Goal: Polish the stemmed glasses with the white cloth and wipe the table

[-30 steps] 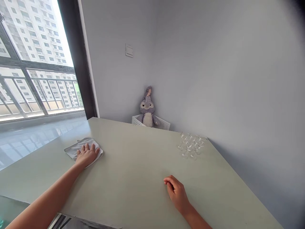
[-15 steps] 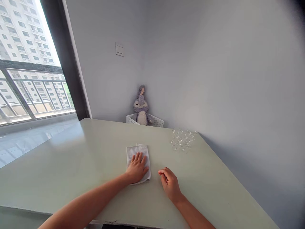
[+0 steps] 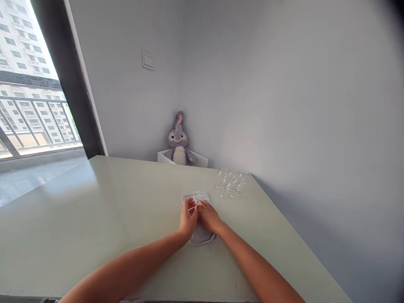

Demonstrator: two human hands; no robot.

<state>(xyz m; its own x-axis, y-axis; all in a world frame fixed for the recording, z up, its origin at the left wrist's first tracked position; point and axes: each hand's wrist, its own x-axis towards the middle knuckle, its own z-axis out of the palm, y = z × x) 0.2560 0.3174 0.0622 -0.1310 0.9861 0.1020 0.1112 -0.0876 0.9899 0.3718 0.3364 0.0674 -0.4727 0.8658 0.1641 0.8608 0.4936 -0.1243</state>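
- Clock centred on the hands, 12 straight ahead.
- Left hand: half closed, fingers curled, apparently pinching the far part of the cloth.
- Right hand: half closed, fingertips on the same far part, just beside the left; firm grip or mere touch impossible to tell.
- White cloth: flat on the table under both hands, bunched at the far end, loose end toward 6 o'clock.
- Step in hand, by appearance: gathering or folding the cloth. Called for next, as judged: a firm two-handed pinch on the far edge.
- Pale green tabletop: spreading out on all sides of the hands.
- Small clear glass pieces: heaped at 1 o'clock, near the wall.
- Grey plush rabbit: at 12, far corner, in a white perforated basket.
- Wall switch: high, at 11.
- Window: at 10, balcony railing and apartment blocks beyond.
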